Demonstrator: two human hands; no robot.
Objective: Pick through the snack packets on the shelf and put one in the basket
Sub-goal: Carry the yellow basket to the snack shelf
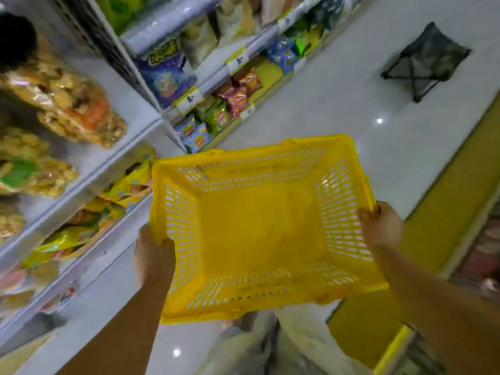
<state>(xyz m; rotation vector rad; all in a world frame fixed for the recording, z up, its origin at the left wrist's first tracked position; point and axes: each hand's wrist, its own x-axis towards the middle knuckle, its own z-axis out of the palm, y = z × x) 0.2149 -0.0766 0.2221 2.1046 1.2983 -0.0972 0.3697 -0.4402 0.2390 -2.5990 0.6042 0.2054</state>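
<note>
A yellow plastic basket with slotted walls hangs in front of me above the floor, and nothing lies inside it. My left hand grips its left rim, my right hand grips its right rim. Snack packets fill the shelves to the left: clear bags of golden crisps on the upper shelf, yellow packets one shelf below, just left of the basket. Neither hand touches a packet.
A second shelf unit farther ahead holds blue, red and green packets with price tags on its edges. A dark folding stool stands on the white tiled floor at the upper right. A yellow shelf base runs along the right.
</note>
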